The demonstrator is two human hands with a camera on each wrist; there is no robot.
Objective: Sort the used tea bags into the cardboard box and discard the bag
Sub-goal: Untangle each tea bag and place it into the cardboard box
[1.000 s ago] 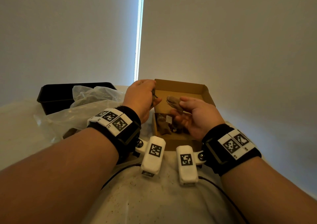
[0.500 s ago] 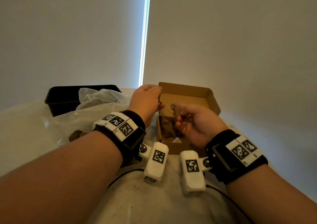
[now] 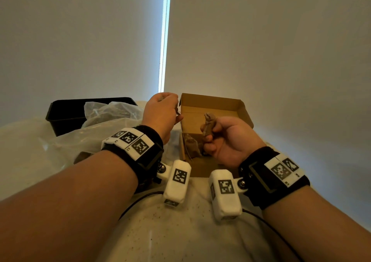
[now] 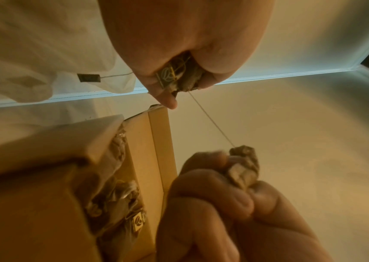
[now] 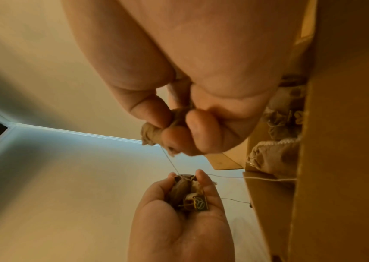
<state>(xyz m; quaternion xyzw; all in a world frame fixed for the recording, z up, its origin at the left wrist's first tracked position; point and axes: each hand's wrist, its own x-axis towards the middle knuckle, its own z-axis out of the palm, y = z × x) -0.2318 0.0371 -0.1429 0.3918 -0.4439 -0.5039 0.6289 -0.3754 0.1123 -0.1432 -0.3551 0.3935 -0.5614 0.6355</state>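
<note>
Lifted apart since a second ago, the left hand [image 3: 160, 113] clutching bags and tags and the right hand [image 3: 226, 139] pinching one tea bag [image 3: 208, 124] tauten their string [image 4: 210, 120], untangling it for the cardboard box [image 3: 210, 109].

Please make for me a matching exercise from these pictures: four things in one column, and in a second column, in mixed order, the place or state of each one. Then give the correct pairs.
Things
1. right hand
2. left hand
3. cardboard box
4. plastic bag

Places or states
A. open, with used tea bags lying inside
B. crumpled on the table, in front of the black bin
C. holds one tea bag above the box
D. holds a bundle of tea bags and a label

Pairs: 1-C, 2-D, 3-A, 4-B
</note>
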